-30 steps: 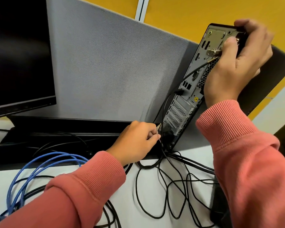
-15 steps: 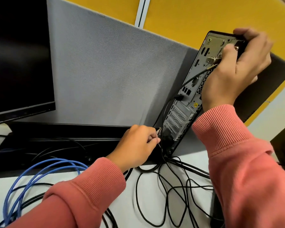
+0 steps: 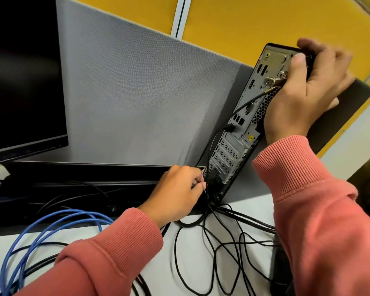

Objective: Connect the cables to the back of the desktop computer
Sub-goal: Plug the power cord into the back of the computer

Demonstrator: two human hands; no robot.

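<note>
**Hands at the tower's rear panel**

Clearance is tight around the desktop computer (image 3: pixel 241 133). It stands on end at the right of the white desk (image 3: pixel 90 236) with its rear panel facing the camera and its top tipped to the right. A grey partition (image 3: pixel 137 92) lies close behind it; its base sits at the desk's back edge, where a black tray (image 3: pixel 90 174) runs along the partition's foot.

The right hand (image 3: pixel 305 90) grips the top corner of the case, thumb pressed on the rear panel and fingers wrapped over the top edge. A metal connector (image 3: pixel 275 81) juts from the panel just beside the thumb, with a thin black cable (image 3: pixel 250 101) running down from it.

The left hand (image 3: pixel 177 193) is low, at the bottom of the panel, fingers curled and pinching a small plug (image 3: pixel 203 175) or cable end against the lowest ports. What kind of plug it is cannot be told.

Loose black cables (image 3: pixel 222 242) loop in a tangle across the desk in front of the case's foot, between the two pink sleeves. A blue cable (image 3: pixel 41 236) coils at the left front. A dark monitor (image 3: pixel 24 77) fills the upper left, its lower edge hanging above the tray. Yellow wall panels (image 3: pixel 254 22) rise behind the partition.
</note>
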